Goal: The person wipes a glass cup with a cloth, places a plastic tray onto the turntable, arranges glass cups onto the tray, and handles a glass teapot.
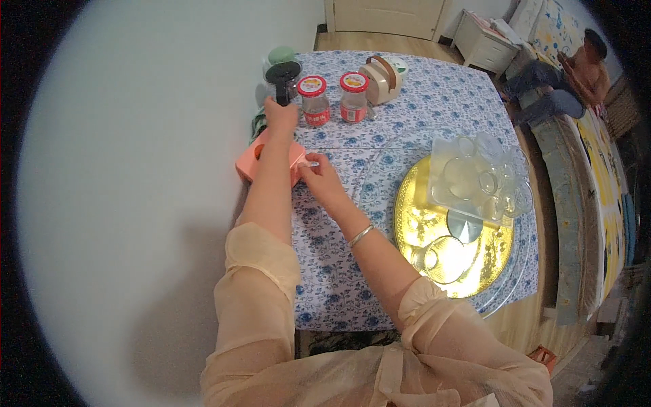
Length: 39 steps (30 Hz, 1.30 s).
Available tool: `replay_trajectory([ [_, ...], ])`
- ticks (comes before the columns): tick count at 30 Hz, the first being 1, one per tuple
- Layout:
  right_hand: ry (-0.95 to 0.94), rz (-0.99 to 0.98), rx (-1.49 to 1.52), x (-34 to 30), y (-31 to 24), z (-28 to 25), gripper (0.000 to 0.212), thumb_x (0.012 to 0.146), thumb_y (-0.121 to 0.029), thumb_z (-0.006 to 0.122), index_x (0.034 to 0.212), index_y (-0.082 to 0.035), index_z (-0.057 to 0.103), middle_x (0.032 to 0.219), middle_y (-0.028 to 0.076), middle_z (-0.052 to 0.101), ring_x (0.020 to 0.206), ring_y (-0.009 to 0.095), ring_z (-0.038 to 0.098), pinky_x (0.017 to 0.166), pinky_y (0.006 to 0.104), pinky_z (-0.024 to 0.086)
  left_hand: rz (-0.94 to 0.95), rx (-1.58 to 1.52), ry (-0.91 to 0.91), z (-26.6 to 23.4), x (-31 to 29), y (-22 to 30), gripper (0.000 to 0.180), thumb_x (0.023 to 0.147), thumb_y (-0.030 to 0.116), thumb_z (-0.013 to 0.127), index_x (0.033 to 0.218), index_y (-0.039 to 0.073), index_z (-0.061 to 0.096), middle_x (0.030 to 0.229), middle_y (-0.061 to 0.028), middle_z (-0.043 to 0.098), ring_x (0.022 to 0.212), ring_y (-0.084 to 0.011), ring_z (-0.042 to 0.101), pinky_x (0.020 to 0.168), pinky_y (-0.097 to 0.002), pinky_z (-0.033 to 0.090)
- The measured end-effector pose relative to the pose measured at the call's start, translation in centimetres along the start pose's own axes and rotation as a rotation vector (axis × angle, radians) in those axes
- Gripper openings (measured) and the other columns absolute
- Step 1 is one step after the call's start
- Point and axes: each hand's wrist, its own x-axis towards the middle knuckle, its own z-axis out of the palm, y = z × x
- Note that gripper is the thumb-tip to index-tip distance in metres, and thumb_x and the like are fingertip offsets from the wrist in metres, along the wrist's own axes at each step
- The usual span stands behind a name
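Observation:
My left hand [282,118] reaches across to the far left of the table, closed round the black handle of a clear pitcher [283,72] with a black lid. Beneath my left forearm lies a pink tissue box [279,157] with an opening in its top; the forearm hides part of it. The fingers of my right hand [321,180] are bent at the box's right end, thumb and fingertips against its corner. Just right of the pitcher stand two glass jars, a nearer-left jar [315,108] and another jar [353,106], both with red-rimmed lids.
A beige container [381,81] with a brown handle stands behind the jars. At right, a gold tray [407,197] holds glassware and a clear plastic bin [441,180] of glasses. A white wall [135,169] borders the table's left. Another person [576,81] sits beyond the table's right side.

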Motion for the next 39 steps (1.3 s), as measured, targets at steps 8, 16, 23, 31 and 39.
replay_trajectory([
  [8,-0.082,0.057,-0.003,-0.1,2.3,0.9,0.031,0.082,-0.019,0.053,0.100,0.005,0.047,0.081,0.010,0.059,0.070,0.012,0.055,0.062,0.0222,0.044,-0.380,-0.126,-0.484,0.2,2.4,-1.3,0.044,0.076,0.027,0.060,0.110,0.003,0.045,0.097,-0.0091,0.053,0.088,-0.0242,0.052,0.067,-0.0425,0.043],
  [16,-0.132,0.105,0.044,-0.7,1.9,0.8,0.021,0.084,-0.016,0.049,0.088,0.005,0.053,0.079,0.008,0.059,0.069,0.011,0.055,0.063,0.0225,0.045,-0.458,-0.445,-0.480,-1.2,1.5,-0.1,0.033,0.084,0.033,0.050,0.106,0.009,0.042,0.097,-0.0062,0.047,0.090,-0.0234,0.047,0.070,-0.0520,0.044],
  [23,-0.160,0.041,-0.017,-1.6,1.1,1.2,0.016,0.082,-0.011,0.048,0.086,0.004,0.053,0.079,0.006,0.059,0.072,0.012,0.055,0.066,0.0236,0.045,-0.284,-0.517,-0.472,-1.6,1.0,-0.2,0.026,0.086,0.033,0.049,0.101,0.014,0.042,0.089,-0.0023,0.050,0.086,-0.0166,0.046,0.065,-0.0445,0.045],
  [31,-0.061,-0.019,-0.161,-3.9,-3.7,0.7,0.020,0.078,-0.022,0.049,0.083,-0.004,0.054,0.077,0.014,0.060,0.074,0.028,0.058,0.067,0.0357,0.045,-0.119,-0.572,-0.355,-3.7,-1.6,3.1,0.019,0.087,0.028,0.048,0.089,0.010,0.044,0.075,-0.0002,0.050,0.068,-0.0087,0.047,0.057,-0.0269,0.042],
  [39,-0.030,-0.210,-0.308,-7.9,-9.8,-0.8,0.019,0.081,-0.019,0.049,0.090,-0.002,0.053,0.080,0.010,0.061,0.070,0.018,0.058,0.063,0.0280,0.044,0.113,-0.796,-0.309,-6.8,-4.6,6.9,0.018,0.087,0.023,0.048,0.086,0.005,0.043,0.071,-0.0006,0.047,0.062,-0.0082,0.044,0.056,-0.0205,0.037],
])
